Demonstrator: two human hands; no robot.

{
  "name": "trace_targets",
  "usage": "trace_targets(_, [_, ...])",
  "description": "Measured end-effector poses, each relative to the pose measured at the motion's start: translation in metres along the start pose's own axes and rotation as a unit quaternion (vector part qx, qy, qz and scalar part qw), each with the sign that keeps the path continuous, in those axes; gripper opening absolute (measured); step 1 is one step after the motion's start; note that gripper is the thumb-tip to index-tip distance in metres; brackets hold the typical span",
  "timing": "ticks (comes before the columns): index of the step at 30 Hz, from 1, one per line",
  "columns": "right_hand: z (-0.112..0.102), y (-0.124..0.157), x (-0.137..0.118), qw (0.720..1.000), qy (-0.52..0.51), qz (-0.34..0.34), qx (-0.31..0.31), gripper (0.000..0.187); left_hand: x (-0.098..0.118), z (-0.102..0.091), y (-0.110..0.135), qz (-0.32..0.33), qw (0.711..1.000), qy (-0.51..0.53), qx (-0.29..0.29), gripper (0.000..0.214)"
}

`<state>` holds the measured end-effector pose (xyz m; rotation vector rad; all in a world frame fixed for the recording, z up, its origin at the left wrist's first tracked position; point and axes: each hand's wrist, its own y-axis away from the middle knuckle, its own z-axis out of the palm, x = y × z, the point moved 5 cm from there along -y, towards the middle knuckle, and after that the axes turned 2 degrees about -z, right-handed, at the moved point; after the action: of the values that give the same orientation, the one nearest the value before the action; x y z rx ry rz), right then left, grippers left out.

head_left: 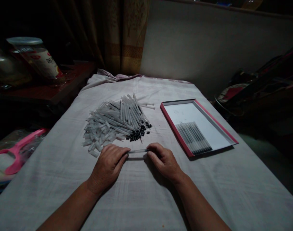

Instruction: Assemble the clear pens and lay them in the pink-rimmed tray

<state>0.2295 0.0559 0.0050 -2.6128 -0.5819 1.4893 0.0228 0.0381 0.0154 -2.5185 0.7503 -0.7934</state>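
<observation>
Between my two hands, a slim clear pen is held level above the cloth. My left hand pinches its left end, and my right hand pinches its right end; the fingers cover both tips. Just beyond lies a heap of loose pen parts: translucent barrels and refills, clear caps at its near left side and small black plugs at its near right side. To the right, a shallow red-edged box lid holds a row of pens with dark ends at the near side.
A white checked cloth covers the table. On a dark side table to the left stands a lidded plastic jar. Below it is a pink-handled item among plastic bags. A curtain and a pale wall are behind.
</observation>
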Motion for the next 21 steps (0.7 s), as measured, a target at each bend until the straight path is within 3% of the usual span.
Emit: trace_targets(21, [0.0003,0.0012,-0.0032,0.999,0.015,-0.039,-0.002,0.015,0.003,-0.0024,-0.0016,0.001,1.0,0.018,-0.003,0.015])
